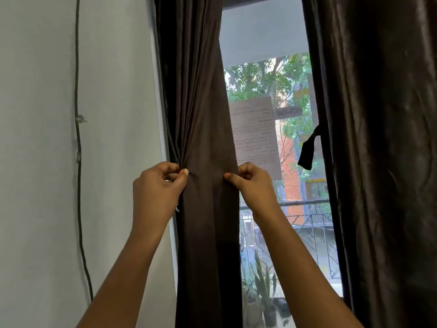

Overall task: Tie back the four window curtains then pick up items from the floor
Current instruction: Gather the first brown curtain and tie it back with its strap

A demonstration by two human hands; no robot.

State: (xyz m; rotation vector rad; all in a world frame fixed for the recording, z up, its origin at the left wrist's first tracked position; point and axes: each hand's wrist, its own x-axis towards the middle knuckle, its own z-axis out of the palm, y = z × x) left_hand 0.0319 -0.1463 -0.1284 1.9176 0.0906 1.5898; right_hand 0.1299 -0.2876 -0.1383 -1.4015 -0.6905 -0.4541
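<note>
A dark brown curtain (201, 114) hangs at the left side of the window, gathered into a narrow column. My left hand (157, 188) pinches its left edge at mid height, fingers closed on the fabric. My right hand (253, 183) grips its right edge at the same height, thumb pressed on the cloth. A second dark brown curtain (383, 138) hangs loose on the right. A dark tie-back strap (308, 150) dangles beside that curtain's left edge. The floor and any items on it are out of view.
A white wall (47, 138) fills the left, with a thin dark cable (78, 138) running down it. The window pane (272, 79) carries a printed paper sheet (255, 136). Outside are trees, a railing and potted plants (262, 292).
</note>
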